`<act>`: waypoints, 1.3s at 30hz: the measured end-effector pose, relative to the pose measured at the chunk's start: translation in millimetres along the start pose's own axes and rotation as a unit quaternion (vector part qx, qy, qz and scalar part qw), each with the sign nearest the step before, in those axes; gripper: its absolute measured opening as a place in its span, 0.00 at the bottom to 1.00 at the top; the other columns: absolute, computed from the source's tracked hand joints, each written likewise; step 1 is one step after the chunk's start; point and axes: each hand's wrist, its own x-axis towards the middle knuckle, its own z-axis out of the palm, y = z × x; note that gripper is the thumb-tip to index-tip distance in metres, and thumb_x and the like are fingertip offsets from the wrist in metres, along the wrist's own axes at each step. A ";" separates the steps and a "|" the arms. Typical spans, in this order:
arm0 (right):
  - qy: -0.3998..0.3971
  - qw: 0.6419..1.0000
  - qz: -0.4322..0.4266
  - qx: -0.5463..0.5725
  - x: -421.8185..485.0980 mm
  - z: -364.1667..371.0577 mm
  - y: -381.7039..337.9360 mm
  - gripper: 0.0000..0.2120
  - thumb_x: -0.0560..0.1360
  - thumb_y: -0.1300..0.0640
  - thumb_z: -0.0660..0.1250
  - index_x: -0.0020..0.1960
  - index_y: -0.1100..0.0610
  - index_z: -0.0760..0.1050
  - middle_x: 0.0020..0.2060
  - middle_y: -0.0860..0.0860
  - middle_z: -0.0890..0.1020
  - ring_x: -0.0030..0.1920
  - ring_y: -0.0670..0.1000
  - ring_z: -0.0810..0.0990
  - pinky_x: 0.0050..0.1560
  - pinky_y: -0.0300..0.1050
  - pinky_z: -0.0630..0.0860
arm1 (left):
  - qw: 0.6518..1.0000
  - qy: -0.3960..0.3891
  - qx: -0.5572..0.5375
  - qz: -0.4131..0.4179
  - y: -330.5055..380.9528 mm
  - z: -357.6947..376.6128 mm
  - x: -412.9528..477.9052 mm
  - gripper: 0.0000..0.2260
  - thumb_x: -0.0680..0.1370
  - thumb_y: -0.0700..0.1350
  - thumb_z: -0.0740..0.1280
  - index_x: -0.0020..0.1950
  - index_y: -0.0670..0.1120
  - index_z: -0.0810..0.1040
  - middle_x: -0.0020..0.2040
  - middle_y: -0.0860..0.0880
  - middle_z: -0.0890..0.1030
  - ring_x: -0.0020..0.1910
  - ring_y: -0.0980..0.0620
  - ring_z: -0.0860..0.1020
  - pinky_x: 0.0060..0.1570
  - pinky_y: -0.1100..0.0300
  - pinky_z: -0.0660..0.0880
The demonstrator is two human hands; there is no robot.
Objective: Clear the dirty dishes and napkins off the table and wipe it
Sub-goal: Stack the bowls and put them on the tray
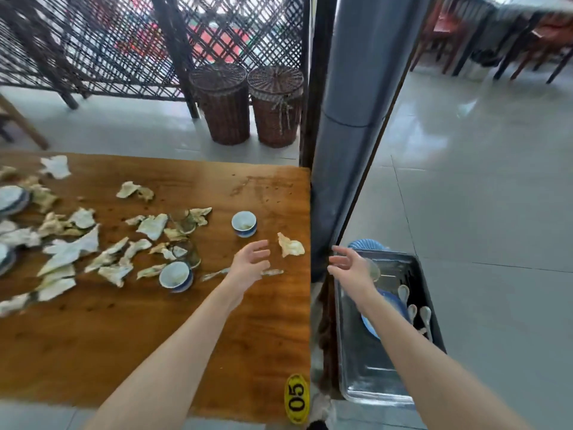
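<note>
The left hand (252,259) is hovering over the right end of the wooden table (155,336), fingers spread apart and loosely curled, gripping nothing. Just beyond it, a small blue-and-white cup (244,223) is standing upright on the table, and a crumpled napkin (290,244) is lying just right of the fingertips, near the table's right edge. A second blue-and-white cup (175,275) is tilting on its side to the left of the wrist, close to two clear glasses (184,220) that are sitting among a wide scatter of soiled, torn napkins (71,248) covering the left half of the table. At the far left edge, stacked plates (12,198) are showing partly in frame.

The right hand (352,265) is reaching out over a metal tray (366,361) that is sitting low beside the table's right edge. Its fingers are apart and open; a clear glass (373,270) is showing just behind the palm, and whether the hand is touching it cannot be told. Inside the tray, a blue plate (390,301) and several white ceramic spoons (417,308) are lying at the far end. A yellow oval tag (297,398) reading 05 is hanging at the table's near right corner.
</note>
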 end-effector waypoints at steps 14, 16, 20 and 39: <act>-0.113 0.988 -0.098 -0.040 -82.6 180.9 -81.6 0.19 0.77 0.65 0.65 0.65 0.51 0.73 0.53 0.47 0.78 0.49 0.43 0.78 0.39 0.29 0.72 | 0.989 0.129 -0.071 0.030 -57.3 -195.0 -110.6 0.18 0.77 0.38 0.68 0.65 0.51 0.74 0.63 0.49 0.78 0.61 0.49 0.76 0.62 0.49 0.74; -0.128 0.985 -0.108 -0.045 -89.5 206.3 -90.6 0.18 0.77 0.65 0.65 0.63 0.50 0.74 0.52 0.46 0.78 0.50 0.44 0.78 0.37 0.28 0.72 | 0.985 0.154 -0.075 0.028 -65.8 -217.6 -121.3 0.19 0.78 0.37 0.67 0.66 0.52 0.73 0.63 0.50 0.77 0.61 0.49 0.76 0.61 0.52 0.74; -0.160 0.980 -0.108 -0.052 -98.9 247.7 -99.4 0.18 0.76 0.65 0.65 0.62 0.49 0.74 0.52 0.47 0.79 0.49 0.42 0.77 0.39 0.29 0.73 | 0.979 0.186 -0.086 0.014 -85.6 -256.5 -140.6 0.20 0.78 0.36 0.66 0.67 0.51 0.73 0.63 0.48 0.77 0.60 0.49 0.76 0.57 0.54 0.75; -0.284 0.946 -0.129 -0.083 -98.2 466.1 -163.0 0.17 0.76 0.65 0.66 0.59 0.49 0.76 0.52 0.49 0.81 0.48 0.44 0.79 0.41 0.32 0.75 | 0.920 0.365 -0.131 -0.057 -167.9 -438.2 -177.1 0.16 0.79 0.36 0.64 0.65 0.50 0.73 0.60 0.48 0.78 0.53 0.50 0.79 0.49 0.56 0.76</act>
